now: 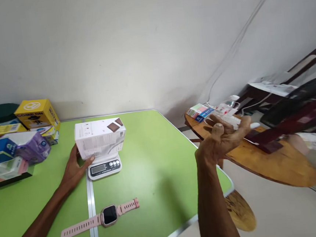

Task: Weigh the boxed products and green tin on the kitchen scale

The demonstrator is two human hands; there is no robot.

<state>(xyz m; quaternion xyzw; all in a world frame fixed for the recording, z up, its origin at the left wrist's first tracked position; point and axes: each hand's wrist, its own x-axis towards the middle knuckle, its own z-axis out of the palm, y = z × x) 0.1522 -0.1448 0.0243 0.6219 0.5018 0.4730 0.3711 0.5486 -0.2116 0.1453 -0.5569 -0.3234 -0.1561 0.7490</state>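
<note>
Smartwatch [110, 215] lies in front of the scale [105, 168], cartons [37, 113] clustered left.

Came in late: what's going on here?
A person's left hand is at the left side of a white box, which sits on a small scale. The right hand is out toward the wooden table; whether it holds anything is unclear. A pink watch lies in front of the scale on the green table.
</note>
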